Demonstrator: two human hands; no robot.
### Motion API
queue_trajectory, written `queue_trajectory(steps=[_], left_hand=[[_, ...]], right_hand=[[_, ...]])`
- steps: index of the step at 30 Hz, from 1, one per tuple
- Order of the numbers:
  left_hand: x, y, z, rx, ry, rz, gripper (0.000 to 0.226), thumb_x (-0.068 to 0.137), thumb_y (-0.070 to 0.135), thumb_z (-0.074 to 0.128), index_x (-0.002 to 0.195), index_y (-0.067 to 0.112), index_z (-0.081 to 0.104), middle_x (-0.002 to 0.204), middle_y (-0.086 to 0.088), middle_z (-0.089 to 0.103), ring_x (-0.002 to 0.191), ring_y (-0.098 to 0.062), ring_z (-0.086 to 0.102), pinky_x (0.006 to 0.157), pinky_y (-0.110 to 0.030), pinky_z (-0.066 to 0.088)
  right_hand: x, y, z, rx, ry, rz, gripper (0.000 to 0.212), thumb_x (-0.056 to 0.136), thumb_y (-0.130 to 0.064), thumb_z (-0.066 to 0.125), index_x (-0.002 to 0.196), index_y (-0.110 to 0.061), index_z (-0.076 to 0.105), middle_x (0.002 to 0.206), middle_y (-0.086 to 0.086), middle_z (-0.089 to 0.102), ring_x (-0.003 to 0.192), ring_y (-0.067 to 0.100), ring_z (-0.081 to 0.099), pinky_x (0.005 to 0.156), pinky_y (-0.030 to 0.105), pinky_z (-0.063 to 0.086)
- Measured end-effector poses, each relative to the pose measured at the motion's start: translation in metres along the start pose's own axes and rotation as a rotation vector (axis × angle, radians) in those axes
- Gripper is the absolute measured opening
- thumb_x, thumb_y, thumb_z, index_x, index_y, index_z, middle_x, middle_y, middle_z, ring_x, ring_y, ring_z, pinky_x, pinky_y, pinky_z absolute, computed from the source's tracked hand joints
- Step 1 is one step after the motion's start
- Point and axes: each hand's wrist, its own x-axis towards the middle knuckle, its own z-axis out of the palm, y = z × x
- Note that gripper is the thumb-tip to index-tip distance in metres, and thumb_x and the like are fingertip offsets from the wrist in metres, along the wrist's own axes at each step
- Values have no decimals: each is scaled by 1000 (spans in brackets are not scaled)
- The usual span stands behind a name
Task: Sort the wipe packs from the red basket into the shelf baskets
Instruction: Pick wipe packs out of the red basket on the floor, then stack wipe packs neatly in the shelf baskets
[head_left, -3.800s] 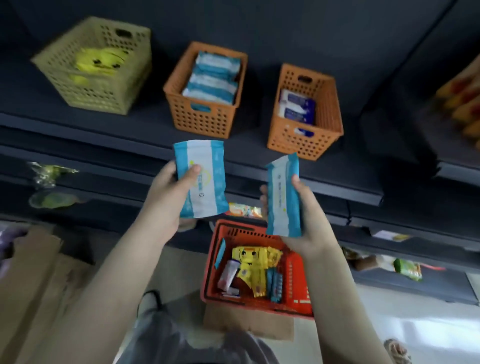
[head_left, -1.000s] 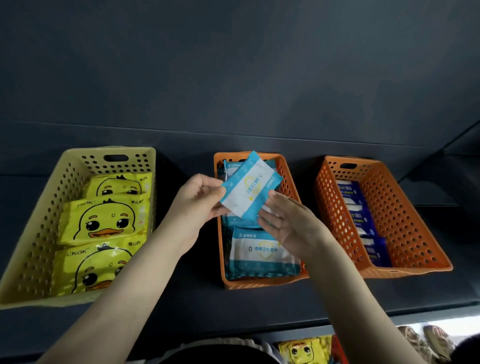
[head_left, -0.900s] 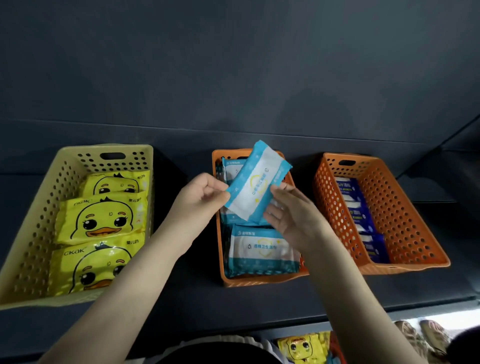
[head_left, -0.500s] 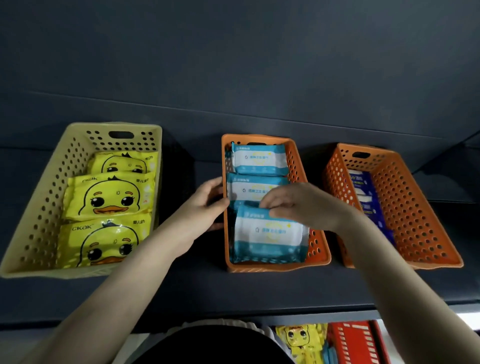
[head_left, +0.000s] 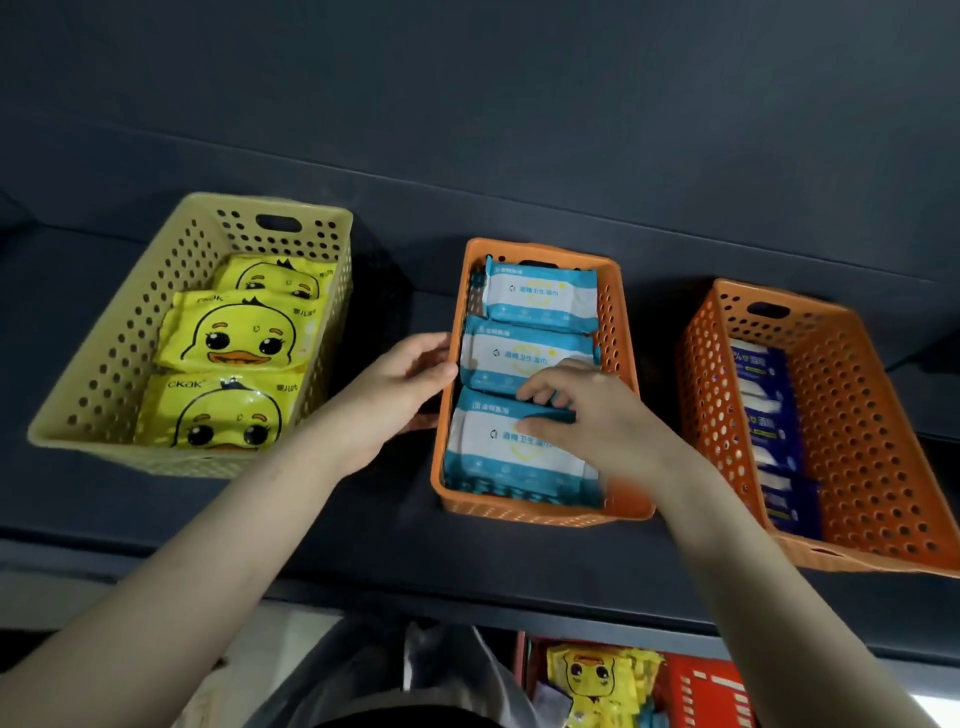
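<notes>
**Blue pack down in the middle basket**

The blue pack that both hands held in the air a second ago is now down in the middle orange basket (head_left: 540, 512). Three blue packs (head_left: 540, 296) lie there in a row from back to front. The right hand (head_left: 592, 415) is on the near blue pack (head_left: 498, 452). Its grip looks like a pinch on that pack's upper edge, thumb on the white face and curled fingers (head_left: 545, 387) tucked behind, though motion blur leaves this a little unsure. That hold would suit squaring the pack up so the row sits flat. The left hand (head_left: 400, 379) holds nothing. Its loosely bent fingers rest against the basket's outer left wall, likely to stop it sliding on the shelf (head_left: 363, 525).

Each sort has its own home: duck packs (head_left: 234, 338) in the yellow basket (head_left: 156, 270) at the left, dark blue packs (head_left: 763, 415) in the right orange basket (head_left: 857, 415). The red basket (head_left: 706, 691) below the shelf has more duck packs in it, so the sorting is not finished.

The duck packs read "ckak" at the top left corner. The blue packs carry a line of Chinese characters beside a small round mark on a white panel. The dark blue packs show a percent sign and Chinese print.
</notes>
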Motion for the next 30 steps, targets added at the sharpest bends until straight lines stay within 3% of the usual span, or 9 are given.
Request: queue_trajectory(steps=[3,6,9,13,16,18,21,26,30], left_hand=[[-4,2,0,102,62,42,23,96,26,60,109,44,59,122,9,63,110,-10,61,87,-37,56],[-18,11,-5,221,128,126,33,96,23,59,128,30,56,124,7,61,107,-7,59,88,-36,55],[-48,19,-12,303,168,253,37,96,24,58,133,28,53,127,7,60,111,-10,58,94,-39,52],[-108,6,-20,410,181,447,41,95,26,59,135,27,51,133,8,56,109,-4,58,93,-24,47],[-163,-29,-27,493,155,543,41,95,28,59,135,31,50,135,10,54,114,-6,55,91,-20,43],[-199,-63,-30,547,115,569,42,94,29,59,135,35,50,135,11,53,116,-4,53,91,-20,42],[-245,-122,-31,647,40,564,42,94,28,59,135,32,51,136,9,51,120,-6,50,95,-24,42],[-296,-216,-11,802,-107,481,43,93,20,62,135,20,53,134,2,54,114,-8,55,89,-13,35],[-314,-268,25,935,-245,409,44,93,20,61,136,15,53,140,-3,52,127,-20,50,104,-31,40]], right_hand=[[-8,-2,-4,76,68,18,28,85,-30,73,112,-28,66,105,-11,62,96,-1,58,84,12,46],[-24,-14,-12,50,187,28,34,89,-33,68,121,-24,62,117,-8,65,108,4,59,92,18,47],[-54,-31,-12,-24,378,34,42,90,-28,66,130,-17,58,131,0,60,121,12,55,102,28,45],[-119,-54,15,-42,577,37,43,91,-23,66,131,-12,57,132,4,59,123,17,52,95,13,33],[-183,-68,57,-24,639,84,43,90,-22,67,131,-11,57,121,6,61,111,21,57,86,14,34],[-228,-76,93,0,669,118,41,90,-19,67,129,-8,58,123,8,61,115,22,56,89,14,33],[-296,-78,148,32,642,235,42,90,-20,67,130,-9,56,127,8,59,116,23,55,91,18,36],[-400,-58,224,42,489,499,49,87,-21,71,132,-13,54,129,8,60,120,26,55,100,35,45],[-464,-33,259,38,410,661,50,85,-17,72,132,-8,56,131,14,60,119,34,56,98,50,47]])
